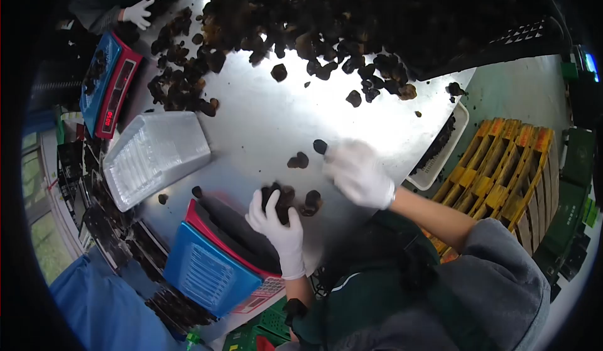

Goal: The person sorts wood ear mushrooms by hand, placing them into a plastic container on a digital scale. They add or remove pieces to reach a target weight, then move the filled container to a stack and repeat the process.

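My left hand, in a white glove, is curled around dark, mushroom-like pieces low over the metal table. A brownish-black piece lies just right of its fingers. My right hand, also gloved in white, is blurred by motion, with a small dark piece at its fingertips. Between the hands, slightly farther off, rests another dark clump. Close to my left hand stands a red scale with a blue pan, its keypad beside my wrist.
A big heap of dark pieces covers the table's far side. Clear plastic trays and a second red and blue scale stand left. Another person's gloved hands work at upper left. A white basket and yellow pallets are right.
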The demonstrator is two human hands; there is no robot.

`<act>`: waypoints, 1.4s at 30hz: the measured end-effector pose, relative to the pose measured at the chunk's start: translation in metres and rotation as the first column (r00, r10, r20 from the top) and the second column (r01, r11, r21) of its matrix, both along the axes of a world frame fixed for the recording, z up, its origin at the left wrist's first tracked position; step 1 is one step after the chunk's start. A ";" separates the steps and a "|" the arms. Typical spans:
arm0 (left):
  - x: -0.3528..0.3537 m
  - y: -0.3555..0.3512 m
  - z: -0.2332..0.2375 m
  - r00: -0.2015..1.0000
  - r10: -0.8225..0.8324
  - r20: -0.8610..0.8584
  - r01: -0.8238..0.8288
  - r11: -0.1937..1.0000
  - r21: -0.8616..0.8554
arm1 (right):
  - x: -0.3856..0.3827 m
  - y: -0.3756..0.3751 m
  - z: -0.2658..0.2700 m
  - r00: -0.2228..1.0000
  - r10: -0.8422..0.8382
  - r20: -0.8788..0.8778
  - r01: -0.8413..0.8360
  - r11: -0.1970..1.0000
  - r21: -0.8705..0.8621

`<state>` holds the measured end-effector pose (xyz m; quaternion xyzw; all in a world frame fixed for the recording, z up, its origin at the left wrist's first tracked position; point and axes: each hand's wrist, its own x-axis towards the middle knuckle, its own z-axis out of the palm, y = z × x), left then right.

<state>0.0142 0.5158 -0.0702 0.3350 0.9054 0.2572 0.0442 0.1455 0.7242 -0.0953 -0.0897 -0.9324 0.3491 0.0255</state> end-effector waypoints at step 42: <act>0.104 0.100 -0.048 0.727 -0.685 0.050 0.670 0.724 0.165 | 0.007 0.104 -0.022 0.702 -0.641 -0.310 0.708 0.579 0.404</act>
